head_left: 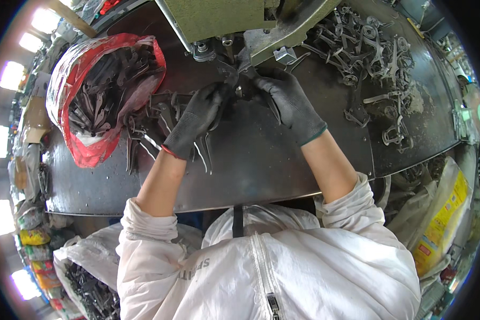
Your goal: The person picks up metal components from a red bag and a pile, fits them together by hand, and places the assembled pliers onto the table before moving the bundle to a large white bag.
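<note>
Both my hands wear dark grey knit gloves and meet beneath the head of a green machine [218, 21]. My left hand [201, 113] is closed round a dark metal plier-like part [228, 70], whose upper end reaches up by the machine's tool. My right hand [289, 98] closes on the same work from the other side; its fingertips and part of the piece are hidden in shadow. Several curved metal handles [202, 152] lie under and beside my left wrist.
At the left on the dark metal table [261, 165] stands a red-rimmed plastic bag [157, 58] full of black metal levers [96, 101]. A heap of grey metal plier-like pieces [368, 48] spreads over the right side. Below the table's right edge lies a yellow-and-white sack [442, 224].
</note>
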Motion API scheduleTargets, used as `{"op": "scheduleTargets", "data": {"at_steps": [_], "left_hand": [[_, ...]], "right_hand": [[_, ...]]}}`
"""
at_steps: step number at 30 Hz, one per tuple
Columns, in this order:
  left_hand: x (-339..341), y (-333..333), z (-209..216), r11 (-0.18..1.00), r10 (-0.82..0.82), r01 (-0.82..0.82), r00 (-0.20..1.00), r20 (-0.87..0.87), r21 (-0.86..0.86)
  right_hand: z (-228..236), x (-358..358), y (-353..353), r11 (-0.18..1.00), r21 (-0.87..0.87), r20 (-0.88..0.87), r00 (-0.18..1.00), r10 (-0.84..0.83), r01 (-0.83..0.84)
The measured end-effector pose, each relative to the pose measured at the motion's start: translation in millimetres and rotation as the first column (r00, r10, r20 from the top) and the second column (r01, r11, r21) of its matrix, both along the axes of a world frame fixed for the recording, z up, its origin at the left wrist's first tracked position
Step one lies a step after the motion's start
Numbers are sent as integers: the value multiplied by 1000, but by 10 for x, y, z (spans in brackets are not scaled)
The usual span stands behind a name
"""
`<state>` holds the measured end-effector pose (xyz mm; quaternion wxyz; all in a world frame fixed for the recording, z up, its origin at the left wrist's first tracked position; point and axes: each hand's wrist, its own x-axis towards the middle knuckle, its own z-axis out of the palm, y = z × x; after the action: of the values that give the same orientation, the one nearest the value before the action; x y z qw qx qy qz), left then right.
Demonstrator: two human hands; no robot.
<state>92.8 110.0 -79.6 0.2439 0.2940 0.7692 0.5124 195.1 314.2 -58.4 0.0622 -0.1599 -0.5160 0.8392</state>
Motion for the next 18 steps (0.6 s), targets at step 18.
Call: {"op": "scheduleTargets", "data": {"at_steps": [18], "left_hand": [[-1087,-676,361,829,148,-425,794,-590,-364]], "right_hand": [[-456,-36,-105,992,109,47,997,64,-69]]}}
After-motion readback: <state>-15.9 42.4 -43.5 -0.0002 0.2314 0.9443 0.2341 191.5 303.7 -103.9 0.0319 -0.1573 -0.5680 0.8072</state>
